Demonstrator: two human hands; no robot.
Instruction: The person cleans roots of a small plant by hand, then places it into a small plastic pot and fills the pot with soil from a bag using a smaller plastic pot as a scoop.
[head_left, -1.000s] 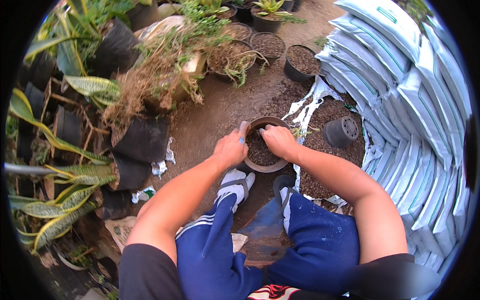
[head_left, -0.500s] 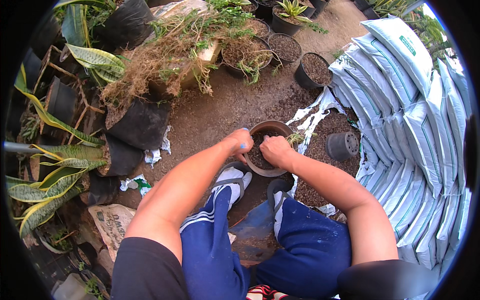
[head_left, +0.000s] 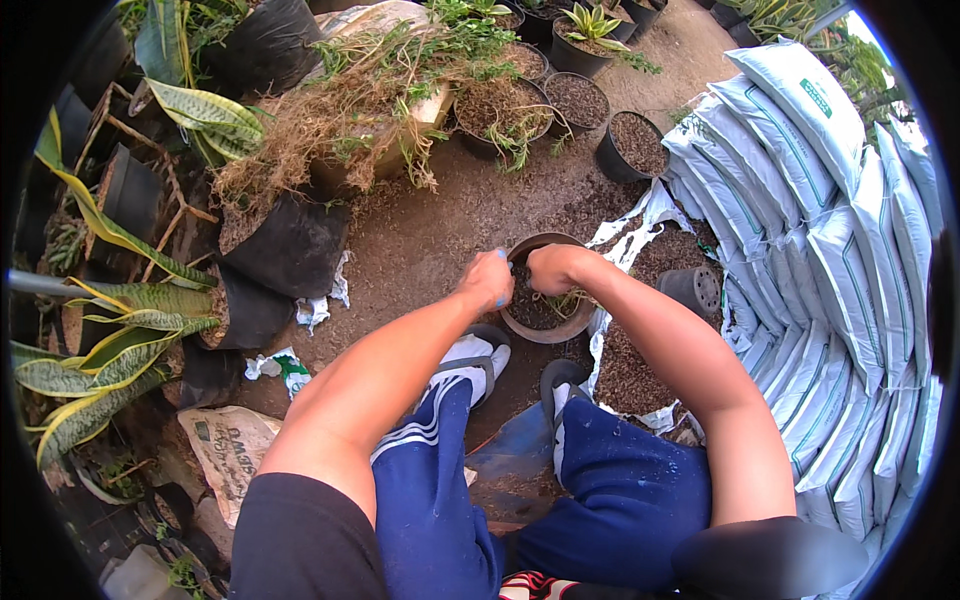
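Note:
Between my feet stands a round brown pot (head_left: 549, 336), partly filled with dark soil. My left hand (head_left: 487, 279) is closed on its left rim, with blue marks on the fingers. My right hand (head_left: 556, 268) reaches in over the far right side, its fingers curled downward and closed. Its fingertips are hidden, so what they hold cannot be made out. Below the right wrist, a small plant (head_left: 562, 303) with thin, pale green-yellow leaves lies against the inside of the pot.
White sacks (head_left: 800, 250) are stacked high on the right. An overturned black pot (head_left: 692, 290) rests on loose soil beside torn white plastic (head_left: 630, 240). Uprooted plants (head_left: 320, 130) lie heaped at the far left, near soil-filled pots (head_left: 632, 148). Snake plants (head_left: 140, 300) line the left.
My right hand has moved up toward the pot's far side. The small plant, earlier at the right rim, now shows inside the pot below my wrist. My left hand stays at the left rim.

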